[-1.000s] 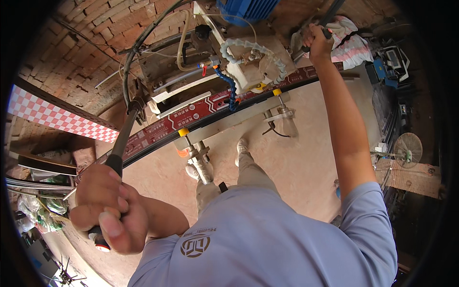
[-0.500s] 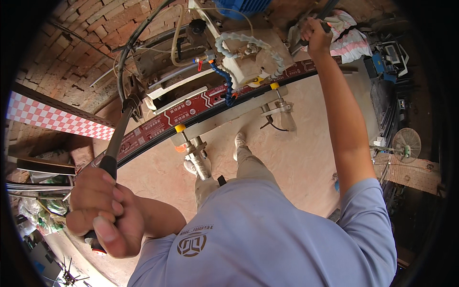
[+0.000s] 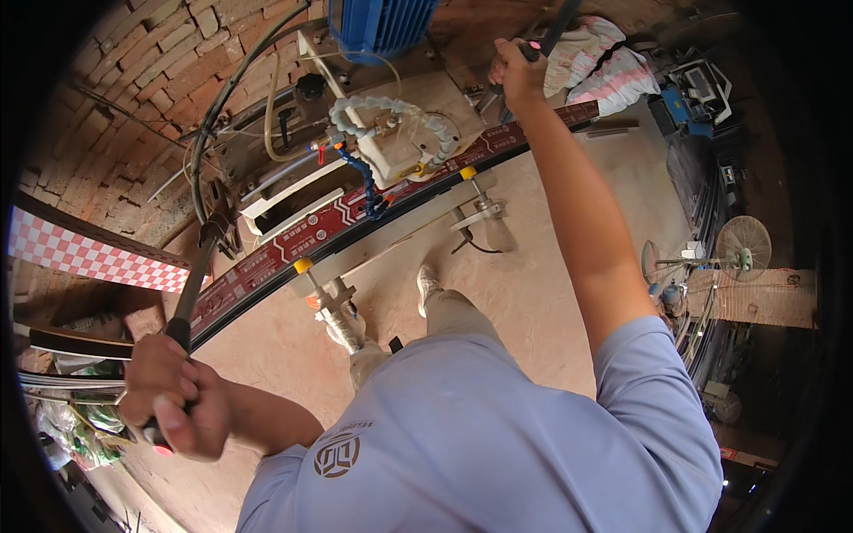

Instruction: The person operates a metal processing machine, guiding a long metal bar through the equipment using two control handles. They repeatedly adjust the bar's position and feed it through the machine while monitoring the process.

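My left hand (image 3: 178, 400) is closed round the black grip of a long lever (image 3: 197, 271) at the left, which slopes up toward a clamp on the machine. At the upper right, my right hand (image 3: 520, 75) wraps round the black grip of a second lever (image 3: 560, 28). Between my hands runs a long strip with a red printed face (image 3: 306, 233) and a black edge, lying along the machine bed. A grey segmented hose (image 3: 382, 104) and a blue segmented hose (image 3: 362, 178) bend down toward the strip. Yellow-tipped clamps (image 3: 468, 174) stand along its near side.
A blue motor (image 3: 382, 27) sits at the top. A brick wall (image 3: 115, 67) rises at the far left, beside a checkered red-and-white sheet (image 3: 98, 253). White sacks (image 3: 613, 75), a fan (image 3: 745, 249) and stacked dark profiles are at the right. My feet stand on the floor below the machine.
The view has shifted, so the machine sits farther left and lower in the picture and more of the motor shows. Both hands keep their grip on the levers.
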A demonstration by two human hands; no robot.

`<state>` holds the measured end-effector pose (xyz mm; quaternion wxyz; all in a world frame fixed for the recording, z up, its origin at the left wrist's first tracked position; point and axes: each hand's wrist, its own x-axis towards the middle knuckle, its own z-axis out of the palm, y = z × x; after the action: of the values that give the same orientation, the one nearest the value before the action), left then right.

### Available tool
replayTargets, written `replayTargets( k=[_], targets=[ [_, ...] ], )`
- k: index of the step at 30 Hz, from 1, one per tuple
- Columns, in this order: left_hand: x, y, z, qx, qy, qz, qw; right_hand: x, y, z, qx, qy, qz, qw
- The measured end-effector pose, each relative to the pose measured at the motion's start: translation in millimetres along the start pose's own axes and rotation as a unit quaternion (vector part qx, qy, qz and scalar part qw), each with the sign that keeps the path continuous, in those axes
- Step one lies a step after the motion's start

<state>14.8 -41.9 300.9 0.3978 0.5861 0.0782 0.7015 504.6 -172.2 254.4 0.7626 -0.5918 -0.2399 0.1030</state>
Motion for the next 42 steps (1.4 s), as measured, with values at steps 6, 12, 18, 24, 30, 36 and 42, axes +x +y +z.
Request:
replayTargets(
  k=[6, 12, 18, 24, 30, 36, 42],
  targets=[
    [-34.7, 7.0, -12.3, 0.008, -0.054, 0.036, 0.998, 1.5, 4.0, -1.2, -0.003, -0.038, -0.004, 0.999],
    [-54.3, 16.1, -21.5, 0.023, -0.069, 0.007, 0.997, 4.6, 8.2, -7.7, 0.01, -0.084, -0.003, 0.996],
    [-71.5, 29.8, -26.5, 0.062, -0.078, -0.036, 0.994, 3.2, 12.3, -12.3, 0.011, -0.097, -0.009, 0.995],
    [-74.7, 31.8, -29.1, 0.068, -0.085, -0.052, 0.993, -5.0, 10.0, -6.1, 0.033, -0.044, 0.004, 0.998],
    [-75.6, 30.3, -27.0, 0.054, -0.081, -0.051, 0.994, -0.8, 12.0, 5.0, 0.041, -0.003, 0.003, 0.999],
    [-70.5, 31.4, -25.4, 0.079, -0.081, -0.043, 0.993, -4.1, 9.3, -4.6, 0.027, -0.015, 0.023, 0.999],
    [-86.4, 31.2, -25.4, 0.093, -0.063, -0.021, 0.993, 0.2, 14.2, 3.7, 0.039, 0.03, 0.011, 0.999]
  ],
)
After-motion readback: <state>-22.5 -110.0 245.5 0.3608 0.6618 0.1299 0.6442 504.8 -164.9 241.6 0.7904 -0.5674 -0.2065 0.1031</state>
